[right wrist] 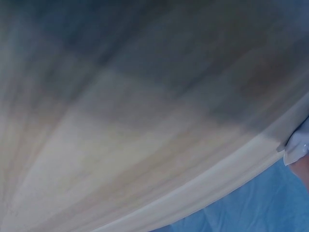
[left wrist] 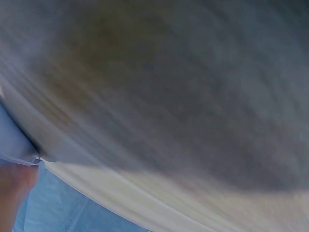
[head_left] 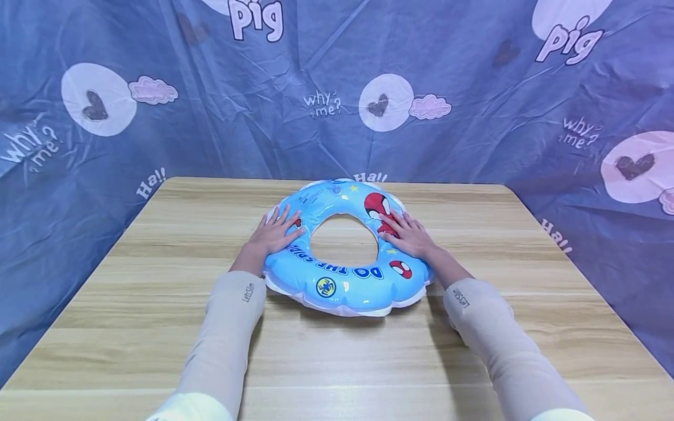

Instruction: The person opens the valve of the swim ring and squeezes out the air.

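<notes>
The blue inflatable ring (head_left: 363, 295) reads "DO THE SPID…" (upside down, the rest illegible). Flanking the ring's near edge, the left sleeve (head_left: 223, 327) and right sleeve (head_left: 500, 339) say "Let'sSlim". Behind it, the backdrop cloth (head_left: 231, 117) repeats "pig", "why me?", "Ha!!".

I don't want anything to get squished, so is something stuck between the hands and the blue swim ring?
Nothing visible is. In the head view, the left hand rests directly on the left side of the blue swim ring, and the right hand rests directly on its right side.
</notes>
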The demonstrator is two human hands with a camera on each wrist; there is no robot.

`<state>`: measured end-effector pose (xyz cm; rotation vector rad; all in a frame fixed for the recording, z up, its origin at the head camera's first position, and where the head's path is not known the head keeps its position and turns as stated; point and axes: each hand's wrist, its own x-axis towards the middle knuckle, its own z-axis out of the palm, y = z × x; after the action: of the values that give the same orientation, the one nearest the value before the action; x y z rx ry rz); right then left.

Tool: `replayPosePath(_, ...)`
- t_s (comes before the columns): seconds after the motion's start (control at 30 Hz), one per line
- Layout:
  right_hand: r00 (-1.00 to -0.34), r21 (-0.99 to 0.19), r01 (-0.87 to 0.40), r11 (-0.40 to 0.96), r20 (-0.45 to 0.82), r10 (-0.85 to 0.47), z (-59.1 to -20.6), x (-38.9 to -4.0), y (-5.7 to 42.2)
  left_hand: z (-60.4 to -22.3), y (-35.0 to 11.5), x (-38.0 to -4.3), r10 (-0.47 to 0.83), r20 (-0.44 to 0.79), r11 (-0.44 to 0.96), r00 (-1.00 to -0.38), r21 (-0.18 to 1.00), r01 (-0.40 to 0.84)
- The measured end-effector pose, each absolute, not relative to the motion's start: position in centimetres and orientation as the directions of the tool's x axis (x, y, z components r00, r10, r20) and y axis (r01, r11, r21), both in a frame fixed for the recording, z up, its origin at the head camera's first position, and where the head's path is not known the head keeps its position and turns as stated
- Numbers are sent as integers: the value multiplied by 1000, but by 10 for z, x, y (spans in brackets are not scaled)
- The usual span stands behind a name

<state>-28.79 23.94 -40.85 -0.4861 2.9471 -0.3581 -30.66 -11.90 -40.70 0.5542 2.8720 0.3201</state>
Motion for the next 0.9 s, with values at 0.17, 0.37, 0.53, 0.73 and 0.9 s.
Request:
replayPosePath(0.17,-939,-255,-295,921,-101,-329,-409,-287,239,-408,-119,-308,383,-161,907,-909,251,338)
replayPosePath(0.37,-939,-244,-297,923,-101,-328,-409,-288,239,-409,-118,-309,380,-163,908,-911,253,334)
replayPosePath(0.53,-940,-246,-296,923,-99,-328,-408,-288,239,-408,-118,-309,379,-163,908,-911,254,333)
replayPosePath(0.73,-940,-236,-299,925,-96,-328,-409,-288,238,-408,-118,-309,378,-169,910,-910,251,331)
replayPosePath(0.9,-940,-234,-294,927,-106,-325,-408,-288,238,-408,-118,-308,378,-169,910,-910,249,332)
